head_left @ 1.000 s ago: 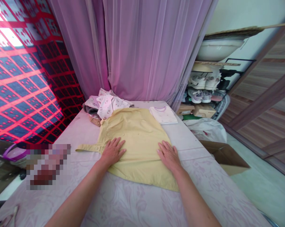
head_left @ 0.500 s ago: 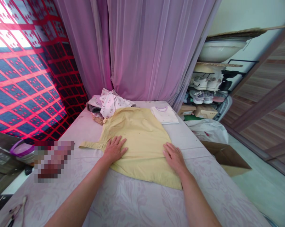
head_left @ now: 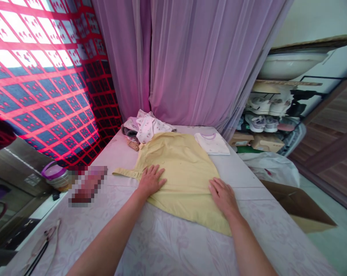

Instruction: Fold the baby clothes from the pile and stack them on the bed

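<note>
A yellow garment point(head_left: 185, 165) with buttons lies spread on a pale patterned cloth surface point(head_left: 167, 253). One strap of it sticks out to the left. My left hand point(head_left: 152, 181) rests flat on the garment's left part, beside the strap, fingers spread. On the right edge of the garment lies my right hand point(head_left: 222, 193), palm down with fingers stretched out. Neither hand grips anything. Behind the garment, at the right, is a folded white shirt point(head_left: 212, 143) with a purple collar. A crumpled pile of printed clothes point(head_left: 148, 126) sits at the back left.
A blurred-out object point(head_left: 89, 186) lies at the left edge, with glasses point(head_left: 41, 245) and a cord nearer. Beyond stand a purple-rimmed bucket point(head_left: 56, 174) and purple curtains point(head_left: 196, 61). To the right are a shoe rack point(head_left: 268, 111) and an open cardboard box point(head_left: 300, 203).
The whole view has shifted, so things appear further right. Both hands stay flat on the yellow garment, which looks unchanged.
</note>
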`<state>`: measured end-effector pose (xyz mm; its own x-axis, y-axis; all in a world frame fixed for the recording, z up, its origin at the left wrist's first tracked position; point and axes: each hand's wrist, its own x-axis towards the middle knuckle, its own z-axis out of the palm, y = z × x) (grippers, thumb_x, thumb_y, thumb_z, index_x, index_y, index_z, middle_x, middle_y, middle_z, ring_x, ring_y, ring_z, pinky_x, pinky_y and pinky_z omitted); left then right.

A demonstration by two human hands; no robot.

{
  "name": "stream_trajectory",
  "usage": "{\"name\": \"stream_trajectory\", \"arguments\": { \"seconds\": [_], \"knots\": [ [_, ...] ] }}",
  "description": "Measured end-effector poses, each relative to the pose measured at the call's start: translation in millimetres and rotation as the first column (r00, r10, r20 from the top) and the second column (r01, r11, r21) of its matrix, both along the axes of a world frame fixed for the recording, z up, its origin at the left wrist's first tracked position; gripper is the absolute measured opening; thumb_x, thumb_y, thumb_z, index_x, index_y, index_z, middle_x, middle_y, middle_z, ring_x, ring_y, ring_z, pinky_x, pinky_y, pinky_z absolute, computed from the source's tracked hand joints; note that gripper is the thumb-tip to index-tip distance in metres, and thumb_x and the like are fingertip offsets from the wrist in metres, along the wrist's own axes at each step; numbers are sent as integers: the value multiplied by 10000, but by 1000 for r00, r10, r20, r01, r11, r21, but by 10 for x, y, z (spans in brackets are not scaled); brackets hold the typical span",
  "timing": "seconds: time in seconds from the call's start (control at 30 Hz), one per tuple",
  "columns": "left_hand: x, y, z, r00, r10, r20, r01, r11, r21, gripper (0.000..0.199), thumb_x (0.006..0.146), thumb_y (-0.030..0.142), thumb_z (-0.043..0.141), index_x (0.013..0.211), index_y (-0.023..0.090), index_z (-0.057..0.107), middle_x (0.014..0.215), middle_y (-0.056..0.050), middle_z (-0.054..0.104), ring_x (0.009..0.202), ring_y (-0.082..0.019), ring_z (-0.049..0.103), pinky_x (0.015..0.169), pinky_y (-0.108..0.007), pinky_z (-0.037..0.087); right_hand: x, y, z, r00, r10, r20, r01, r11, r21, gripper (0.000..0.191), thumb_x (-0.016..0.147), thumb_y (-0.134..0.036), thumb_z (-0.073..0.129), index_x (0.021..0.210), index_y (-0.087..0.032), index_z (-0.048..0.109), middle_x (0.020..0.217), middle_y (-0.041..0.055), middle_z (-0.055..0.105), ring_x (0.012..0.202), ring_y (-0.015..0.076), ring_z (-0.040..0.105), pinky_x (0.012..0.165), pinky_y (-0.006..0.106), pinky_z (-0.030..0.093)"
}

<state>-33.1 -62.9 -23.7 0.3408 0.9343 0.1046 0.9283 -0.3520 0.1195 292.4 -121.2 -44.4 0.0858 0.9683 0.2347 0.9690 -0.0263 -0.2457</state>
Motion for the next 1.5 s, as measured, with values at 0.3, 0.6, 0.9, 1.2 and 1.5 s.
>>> {"name": "stream_trajectory", "arguments": {
  "seconds": [0.3,0.6,0.9,1.2,1.5],
  "knots": [
    [5,-36,42,1000,0,8,0,1000,-15,557,904,559,372,1376,270,434,1476,-89,377,1356,-309,305,1090,-521,221,27,25,-66,999,-3,-35,4,999,43,464,919,-364,265,1119,-217,657,1289,63,583,1231,206,467,1039,419,323],
    [9,-36,18,1000,20,-7,-20,1000,4,534,903,555,378,1368,299,437,1471,-64,389,1350,-291,321,1093,-510,228,85,64,-151,996,68,-54,-60,990,129,451,895,-397,318,1091,-183,663,1237,104,611,1189,238,506,1012,447,364],
    [-61,-39,151,960,-58,272,45,998,52,358,854,361,534,1181,227,585,1359,-91,513,1241,-240,460,1063,-442,307,190,97,-194,953,115,-281,-38,963,265,446,821,-398,398,1064,-124,653,1149,143,650,1075,231,587,976,376,439],
    [-461,-398,555,842,-456,288,520,829,-206,204,689,320,710,867,227,679,899,-13,666,872,-181,601,807,-281,436,149,75,-150,964,78,-256,-24,978,206,410,796,-352,412,1044,-143,663,1128,131,660,1086,249,573,998,403,413],
    [-416,-436,540,864,-459,206,492,857,-155,152,866,256,475,835,196,612,866,-43,630,852,-183,575,775,-282,415,188,-17,111,779,-68,-623,75,997,-14,514,762,-467,468,1158,-176,619,1203,107,633,1110,243,574,949,393,452]
  ]
}}
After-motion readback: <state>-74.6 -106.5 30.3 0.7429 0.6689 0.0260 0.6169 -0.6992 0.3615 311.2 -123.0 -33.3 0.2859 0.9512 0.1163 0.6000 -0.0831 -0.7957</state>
